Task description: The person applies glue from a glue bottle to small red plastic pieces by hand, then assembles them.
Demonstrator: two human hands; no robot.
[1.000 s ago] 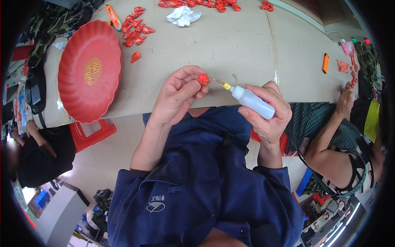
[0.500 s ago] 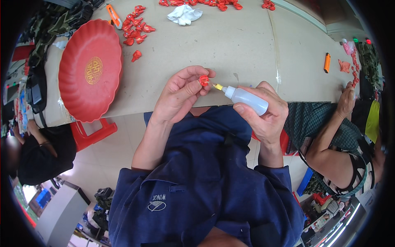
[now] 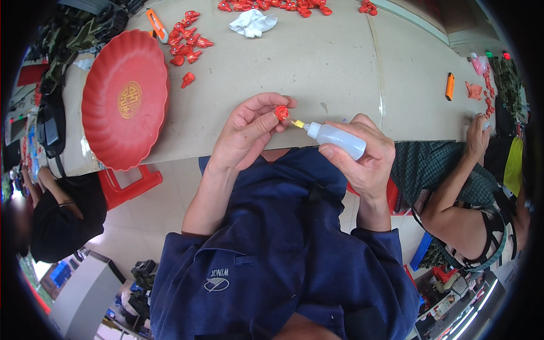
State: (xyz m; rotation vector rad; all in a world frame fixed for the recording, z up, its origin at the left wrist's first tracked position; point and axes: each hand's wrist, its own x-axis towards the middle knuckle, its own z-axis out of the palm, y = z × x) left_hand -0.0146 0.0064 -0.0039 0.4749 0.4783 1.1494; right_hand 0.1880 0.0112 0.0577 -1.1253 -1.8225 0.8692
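Note:
Between the thumb and fingers of my left hand (image 3: 247, 129) is a small red plastic part (image 3: 281, 113), held just above the table's near edge. My right hand (image 3: 368, 152) wraps round a translucent white squeeze bottle (image 3: 341, 140) with a yellow-based needle tip (image 3: 298, 123). The bottle lies tilted, its tip pointing left at the red part. The thin needle end is right beside the part; whether it touches, I cannot make out.
A scalloped red tray (image 3: 126, 62) stands at the left of the table (image 3: 317, 62). Beyond lie piled red parts (image 3: 187, 37), an orange cutter (image 3: 157, 25) and crumpled white tissue (image 3: 253, 22). Another orange cutter (image 3: 450, 86) lies right. Co-workers sit on both sides, one person's hand (image 3: 477, 133) at the right edge.
The bottle and my right hand have shifted slightly left and down. My left hand keeps its hold on the red part, almost unmoved.

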